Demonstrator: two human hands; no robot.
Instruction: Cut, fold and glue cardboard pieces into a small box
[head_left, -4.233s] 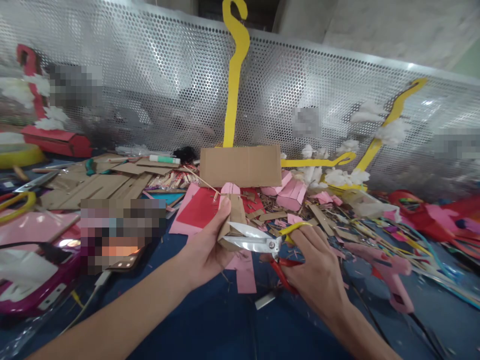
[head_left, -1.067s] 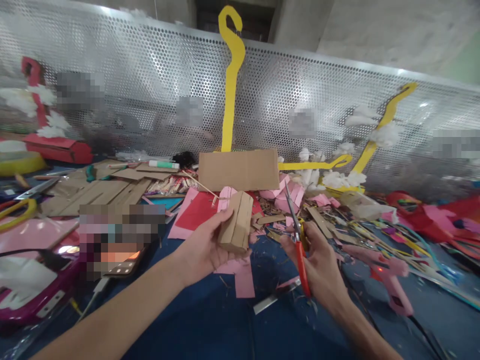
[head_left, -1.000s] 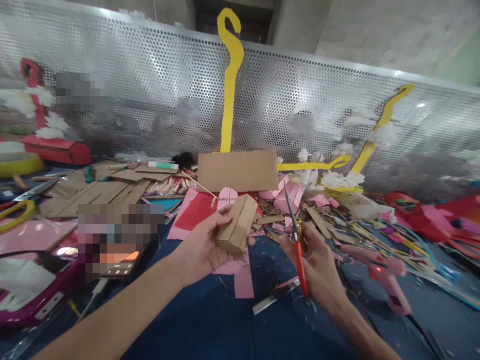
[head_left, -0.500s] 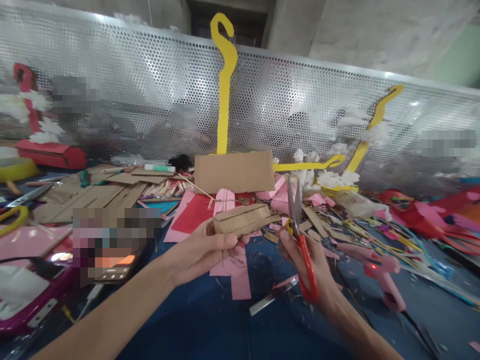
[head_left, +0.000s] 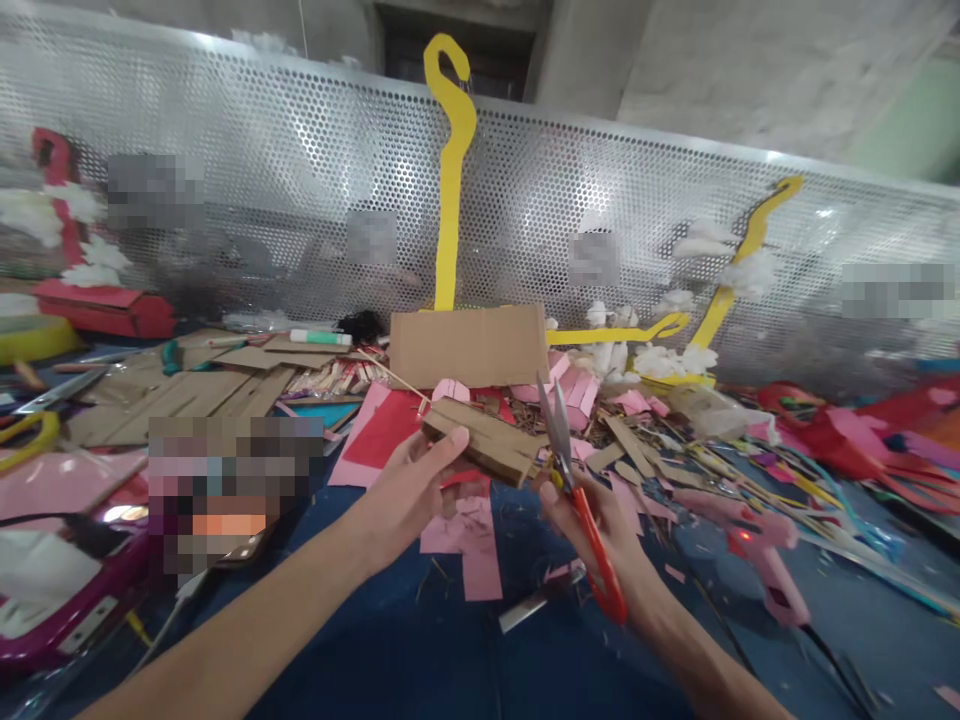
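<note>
My left hand (head_left: 420,480) grips a folded piece of brown cardboard (head_left: 487,438) at its left end, thumb on top. My right hand (head_left: 589,515) is closed round red-handled scissors (head_left: 596,560), whose blades point up and stand slightly apart, close to the cardboard's right end. Beneath the cardboard, pink paper pieces (head_left: 480,560) lie on the dark blue surface. A flat metal blade (head_left: 529,605) rests nearer to me. Behind the hands stands a plain cardboard box (head_left: 469,347), with a tall yellow hook shape (head_left: 448,190) rising behind it.
A pink glue gun (head_left: 765,555) with a red light lies at the right. Flat cardboard pieces (head_left: 187,400) and a purple power strip (head_left: 105,590) are at the left. A perforated metal panel (head_left: 300,200) runs along the back, near hook shapes with white fluff.
The cardboard piece has turned in my left hand, its right end now lower and nearer to me. My right hand and the scissors have moved left, up to it.
</note>
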